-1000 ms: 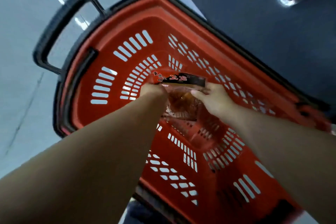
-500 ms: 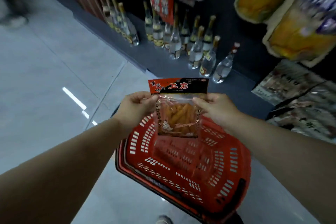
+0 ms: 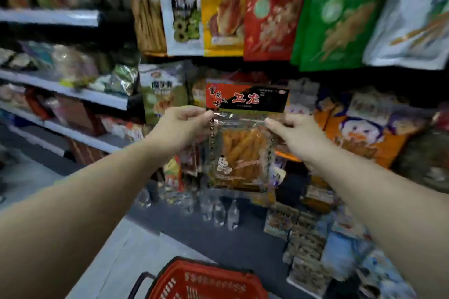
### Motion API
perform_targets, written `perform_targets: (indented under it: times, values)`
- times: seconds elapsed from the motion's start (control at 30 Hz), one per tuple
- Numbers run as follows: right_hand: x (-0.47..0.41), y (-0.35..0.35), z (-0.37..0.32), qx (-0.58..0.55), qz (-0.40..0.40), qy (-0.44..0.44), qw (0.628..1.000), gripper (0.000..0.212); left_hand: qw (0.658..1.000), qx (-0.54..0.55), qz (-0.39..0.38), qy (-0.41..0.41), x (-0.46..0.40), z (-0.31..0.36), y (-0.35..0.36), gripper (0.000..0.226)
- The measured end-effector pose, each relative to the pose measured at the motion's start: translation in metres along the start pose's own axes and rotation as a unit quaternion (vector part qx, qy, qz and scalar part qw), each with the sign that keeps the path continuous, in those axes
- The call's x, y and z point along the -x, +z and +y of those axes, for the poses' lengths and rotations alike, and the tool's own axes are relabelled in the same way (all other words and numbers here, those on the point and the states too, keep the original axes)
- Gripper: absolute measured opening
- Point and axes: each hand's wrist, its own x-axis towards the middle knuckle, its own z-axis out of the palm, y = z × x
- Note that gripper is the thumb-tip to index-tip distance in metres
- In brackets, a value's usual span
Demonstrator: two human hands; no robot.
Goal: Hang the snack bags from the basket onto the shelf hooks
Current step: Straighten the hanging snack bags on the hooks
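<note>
Pinching a snack bag [image 3: 243, 143] upright by its upper corners: left hand [image 3: 181, 126], right hand [image 3: 295, 133]. Red basket [image 3: 206, 281] sits below the bag; hanging packets [image 3: 272, 19] above it.

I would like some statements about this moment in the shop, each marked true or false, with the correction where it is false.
1. Both hands hold one snack bag by its upper corners. True: the left hand and the right hand each pinch a side just under the red and black header.
2. The bag already hangs on a hook. False: it is held in the air in front of the shelf.
3. The red basket is below the hands, at the bottom edge of the view. True.
4. The bag's lower part is opaque green. False: it is clear and shows orange sticks inside.
5. Larger bags, among them a green bag, hang above the held one. True.
</note>
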Motion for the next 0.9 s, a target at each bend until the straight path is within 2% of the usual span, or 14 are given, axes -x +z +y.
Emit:
perform_targets:
  times: [0.2, 0.43, 0.57, 0.73, 0.9]
  values:
    - [0.032, -0.129, -0.094, 0.001, 0.076, -0.052, 0.996, 0.024, 0.994, -0.002, -0.047, 0.095, -0.006, 0.147, 0.046, 0.014]
    - [0.065, -0.269, -0.113, -0.019, 0.156, -0.079, 0.984, 0.026, 0.979, 0.021, -0.130, 0.158, -0.010, 0.251, 0.157, 0.019]
    - [0.074, -0.338, -0.097, 0.025, 0.208, -0.092, 0.973, 0.036, 0.976, 0.064, -0.155, 0.142, -0.020, 0.274, 0.232, 0.025]
    - [0.079, -0.426, -0.072, 0.052, 0.223, -0.089, 0.969, 0.034, 0.972, 0.057, -0.170, 0.151, -0.037, 0.292, 0.330, 0.037]
    - [0.052, -0.468, -0.065, 0.079, 0.218, -0.102, 0.967, 0.028, 0.974, 0.083, -0.131, 0.168, -0.055, 0.303, 0.369, 0.026]
